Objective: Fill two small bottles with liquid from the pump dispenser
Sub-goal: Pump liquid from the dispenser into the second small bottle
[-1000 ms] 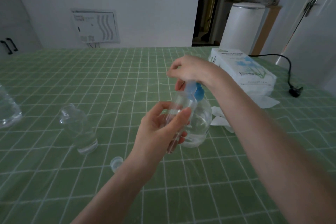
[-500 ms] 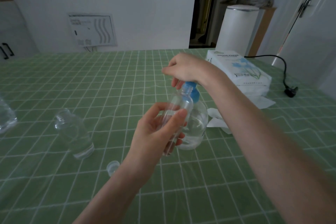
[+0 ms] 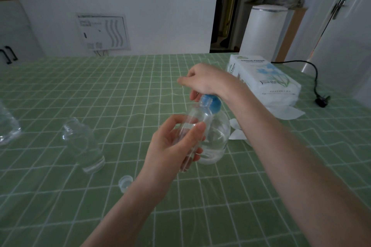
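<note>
My left hand (image 3: 172,146) grips a small clear bottle (image 3: 195,120), tilted with its open mouth up against the blue pump head of the dispenser (image 3: 217,138), a round clear bottle standing on the green checked table (image 3: 120,90). Over the pump top lies my right hand (image 3: 204,82), fingers curled down around it; the nozzle itself is mostly hidden. A second small clear bottle (image 3: 83,144) stands uncapped to the left. A small clear cap (image 3: 125,182) lies on the cloth near my left wrist.
A white tissue pack (image 3: 263,78) lies at the right with loose tissues (image 3: 289,112) beside it. A black cable and plug (image 3: 321,100) trail at the far right edge. Part of another clear bottle (image 3: 8,128) shows at the left edge.
The view has shifted slightly. The small bottle stays at the pump and my right hand stays on the pump head, with little visible movement.
</note>
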